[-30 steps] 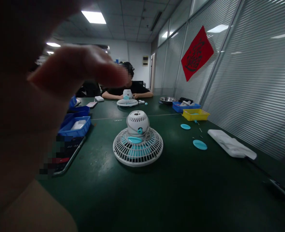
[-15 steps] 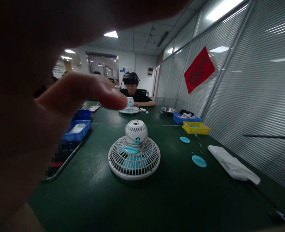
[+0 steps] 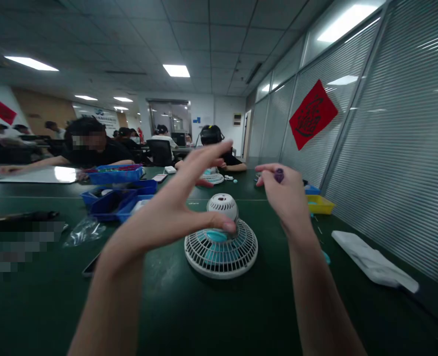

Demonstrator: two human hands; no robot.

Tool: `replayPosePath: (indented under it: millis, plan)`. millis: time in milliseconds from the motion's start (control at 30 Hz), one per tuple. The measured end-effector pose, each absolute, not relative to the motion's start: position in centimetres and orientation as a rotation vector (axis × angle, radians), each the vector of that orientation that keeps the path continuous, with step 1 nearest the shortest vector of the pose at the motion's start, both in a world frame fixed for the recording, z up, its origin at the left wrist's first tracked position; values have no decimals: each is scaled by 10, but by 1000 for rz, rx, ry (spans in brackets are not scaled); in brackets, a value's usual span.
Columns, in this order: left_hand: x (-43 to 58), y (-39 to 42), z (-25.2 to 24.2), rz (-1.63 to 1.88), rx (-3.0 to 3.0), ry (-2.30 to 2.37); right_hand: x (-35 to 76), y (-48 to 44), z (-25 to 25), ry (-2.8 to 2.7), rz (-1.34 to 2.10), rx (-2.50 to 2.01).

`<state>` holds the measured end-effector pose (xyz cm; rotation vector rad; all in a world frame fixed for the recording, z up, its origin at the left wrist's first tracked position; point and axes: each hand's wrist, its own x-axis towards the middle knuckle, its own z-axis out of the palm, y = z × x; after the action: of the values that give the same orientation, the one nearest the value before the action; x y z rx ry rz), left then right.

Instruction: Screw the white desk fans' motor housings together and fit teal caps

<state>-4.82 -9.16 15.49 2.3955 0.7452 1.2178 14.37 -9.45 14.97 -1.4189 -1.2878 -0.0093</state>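
A small white plastic fan lies grille-down near the middle of the green tabletop. Its ribbed cage looks light, stiff and probably brittle, so it is best held by the domed motor housing. The left hand is spread open with its thumb at the housing's base, while the right hand is closed around a purple-capped tool. Blue trays sit toward the left edge and a white cloth toward the right.

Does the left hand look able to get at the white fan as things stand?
Probably yes: the left hand is open right by the fan, with nothing between them. The right hand, holding a small purple object, is aside.
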Motion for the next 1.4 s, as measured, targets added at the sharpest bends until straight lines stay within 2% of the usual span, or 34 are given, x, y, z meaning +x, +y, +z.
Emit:
replayPosePath:
  millis: [100,200,367,567,733,867,1067,1300,1400]
  plan:
    - [-31,-60,135,1050,2415,927,150,-69,132,-1435,82,-1733]
    - [-14,-20,105,1056,2285,1074,154,-55,117,-1559,76,-1910]
    - [-3,14,60,1165,1984,1072,165,-57,109,-1822,139,-1921]
    - [5,20,33,1199,1693,933,176,-63,111,-2044,499,-1936]
    - [16,18,20,1407,1610,910,178,-62,112,-2072,488,-1792]
    - [18,20,14,1430,1599,974,179,-66,119,-1978,427,-1599]
    - [17,17,14,1443,1622,966,182,-67,122,-1745,205,-1689]
    - [18,6,19,1511,1691,962,183,-76,127,-1719,372,-1896]
    - [22,1,21,1527,1737,1009,186,-77,127,-1771,300,-1838]
